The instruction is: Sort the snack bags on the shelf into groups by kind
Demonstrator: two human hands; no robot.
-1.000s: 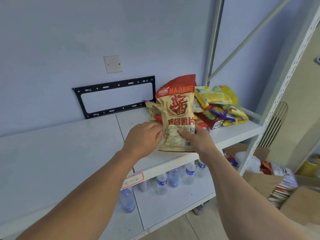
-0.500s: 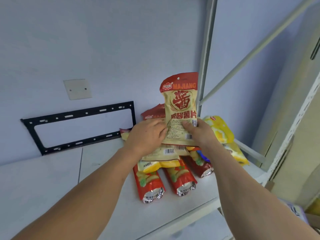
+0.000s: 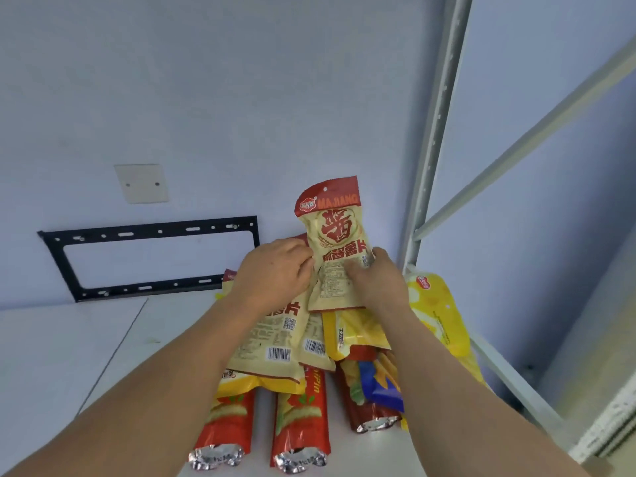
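Note:
A beige and red MAJIANG chip bag (image 3: pixel 335 235) stands upright above the pile, and my right hand (image 3: pixel 375 280) grips its lower right side. My left hand (image 3: pixel 275 273) curls at that bag's left edge, over a second beige bag (image 3: pixel 272 342) lying flat below. Under these lie three red tube packs with crimped foil ends (image 3: pixel 220 432) (image 3: pixel 301 428) (image 3: pixel 366 397), a yellow bag (image 3: pixel 358 333), a blue pack (image 3: pixel 382 383) and a big yellow bag (image 3: pixel 437 315) at the right. Whether my left fingers pinch a bag is hidden.
The white shelf board (image 3: pixel 86 349) stretches bare to the left of the pile. A grey metal upright (image 3: pixel 433 139) and a diagonal brace (image 3: pixel 537 129) stand close on the right. On the wall are a black mounting frame (image 3: pixel 151 258) and a blank cover plate (image 3: pixel 141 183).
The view has closed in on the pile. Both hands have kept the beige bag upright while moving over the heap, and the red tube packs have come into sight below.

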